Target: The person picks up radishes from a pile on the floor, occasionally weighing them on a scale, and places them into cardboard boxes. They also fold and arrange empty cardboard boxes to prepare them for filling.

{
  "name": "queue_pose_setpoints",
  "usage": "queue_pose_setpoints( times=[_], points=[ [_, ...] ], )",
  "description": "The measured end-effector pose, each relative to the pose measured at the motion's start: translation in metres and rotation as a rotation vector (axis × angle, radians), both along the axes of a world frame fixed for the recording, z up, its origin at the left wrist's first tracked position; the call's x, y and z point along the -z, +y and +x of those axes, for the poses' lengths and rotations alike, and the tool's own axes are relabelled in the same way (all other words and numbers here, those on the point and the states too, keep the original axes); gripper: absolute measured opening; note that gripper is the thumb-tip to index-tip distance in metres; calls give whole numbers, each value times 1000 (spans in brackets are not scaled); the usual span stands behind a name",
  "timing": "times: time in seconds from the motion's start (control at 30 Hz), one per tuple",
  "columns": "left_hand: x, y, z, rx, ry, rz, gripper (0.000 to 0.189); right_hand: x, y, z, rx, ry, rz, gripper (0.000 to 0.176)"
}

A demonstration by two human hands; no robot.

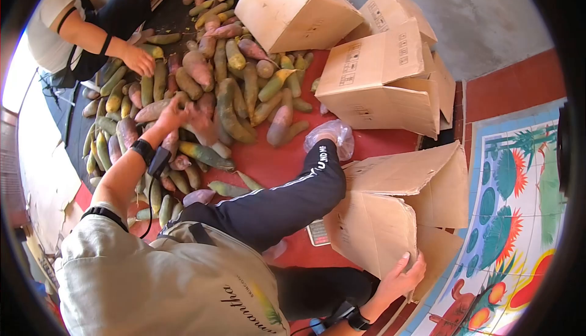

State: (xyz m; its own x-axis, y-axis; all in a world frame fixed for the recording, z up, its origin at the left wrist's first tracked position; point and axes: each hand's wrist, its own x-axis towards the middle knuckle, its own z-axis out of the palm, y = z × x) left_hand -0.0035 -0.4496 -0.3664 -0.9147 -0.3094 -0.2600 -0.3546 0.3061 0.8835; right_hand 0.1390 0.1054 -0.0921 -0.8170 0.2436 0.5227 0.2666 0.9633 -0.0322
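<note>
My left hand (177, 116) is down among a heap of long green and pinkish vegetables (229, 113) that look like radishes, over a pale pink one. Its fingers are smeared by motion, so I cannot tell whether they grip one. At lower right, my right hand (403, 275) holds the near edge of an open cardboard box (372, 229), thumb and fingers at its flap. The box stands beside my bent leg, its flaps folded outward and its inside mostly hidden.
Another person's hand (140, 59) rests over the heap at upper left. More cardboard boxes (366, 70) stand at the back right. My foot wears a plastic cover (345, 144) on the red floor (262, 159). A calculator-like device (317, 233) lies by the near box.
</note>
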Motion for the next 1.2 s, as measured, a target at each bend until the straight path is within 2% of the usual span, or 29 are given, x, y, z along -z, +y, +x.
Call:
queue_pose_setpoints(
  times=[0.07,0.17,0.23,0.3,0.43,0.5,0.53,0.6,0.63,0.7,0.77,0.8,0.87,0.93,1.1,1.17,1.2],
  points=[
    [-1,-9,6,-40,179,-341,52,2,2,0,5,-8,16,31],
    [0,9,27,22,120,-434,49,4,3,1,14,-12,61,33],
    [11,22,47,148,136,-556,43,4,1,1,14,-15,88,34],
    [37,29,66,393,133,-666,37,2,-1,1,25,-30,77,35],
    [55,67,85,535,52,-664,32,-1,-3,1,4,-21,95,35],
    [63,80,82,787,-170,-625,33,-3,-4,2,-21,0,149,34],
    [66,85,78,790,-171,-622,33,-3,-4,5,-19,-3,152,34],
    [75,94,75,977,-338,-520,36,-4,-6,15,-50,70,315,33],
    [89,96,77,982,-345,-513,36,-2,-7,21,-50,60,318,33],
    [136,102,84,1133,-443,-588,41,3,-10,37,-183,66,298,31],
    [168,102,94,1136,-471,-528,46,18,-8,50,-256,49,340,28],
    [172,104,99,1113,-460,-501,48,28,-5,59,-258,-29,273,26],
    [173,112,101,1097,-452,-465,50,46,-2,69,-237,-148,181,24],
    [161,122,100,1009,-597,-536,55,60,3,78,-181,-215,122,22],
    [187,133,99,1009,-646,-549,65,86,20,96,-22,-275,31,21],
    [188,137,92,1031,-625,-599,70,86,18,93,-12,-245,13,21],
    [173,139,86,1058,-666,-610,70,87,17,91,-6,-245,13,21]
  ],
)
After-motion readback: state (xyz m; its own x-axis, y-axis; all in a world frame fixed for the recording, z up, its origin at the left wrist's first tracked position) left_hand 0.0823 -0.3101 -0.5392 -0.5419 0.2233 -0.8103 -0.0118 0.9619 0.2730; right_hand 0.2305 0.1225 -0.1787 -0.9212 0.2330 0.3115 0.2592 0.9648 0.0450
